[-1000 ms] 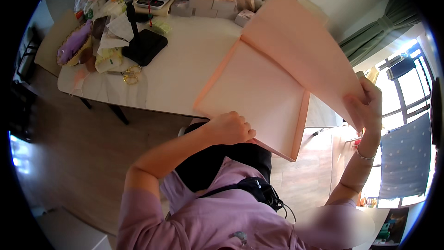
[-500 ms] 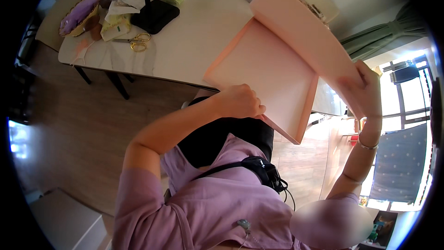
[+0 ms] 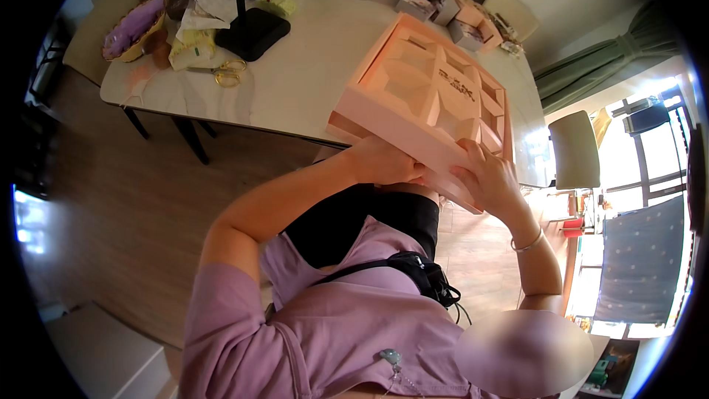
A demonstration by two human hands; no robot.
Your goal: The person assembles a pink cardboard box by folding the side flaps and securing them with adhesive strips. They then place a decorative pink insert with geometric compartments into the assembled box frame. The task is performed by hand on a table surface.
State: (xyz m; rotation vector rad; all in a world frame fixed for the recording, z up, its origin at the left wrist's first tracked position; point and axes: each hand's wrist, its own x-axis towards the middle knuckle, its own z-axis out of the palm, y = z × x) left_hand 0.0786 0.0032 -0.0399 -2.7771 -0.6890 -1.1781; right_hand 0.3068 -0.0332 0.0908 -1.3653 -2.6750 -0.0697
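Observation:
My left hand (image 3: pixel 388 161) grips the near edge of a shallow peach cardboard box base (image 3: pixel 347 127), its fingertips partly tucked under the cardboard. Over that base lies a matching peach box lid (image 3: pixel 410 131) with several window-like openings and dark print on its middle panel. My right hand (image 3: pixel 489 177) holds the lid by its near right corner, thumb on the side wall and fingers over the top edge. Both pieces are tilted at the table's near right edge; the lid hides the inside of the base.
The white marble-look table (image 3: pixel 317 66) bears gold-handled scissors (image 3: pixel 227 74), a black stand (image 3: pixel 253 33) and a basket with purple cloth (image 3: pixel 135 27). Small boxes (image 3: pixel 417 7) crowd the far side. A pale chair (image 3: pixel 574 149) stands beyond the right edge.
The lid has come from upright at the right down over the base, its windowed top now facing up. My right hand moved left and inward with it; my left hand stayed nearly in place.

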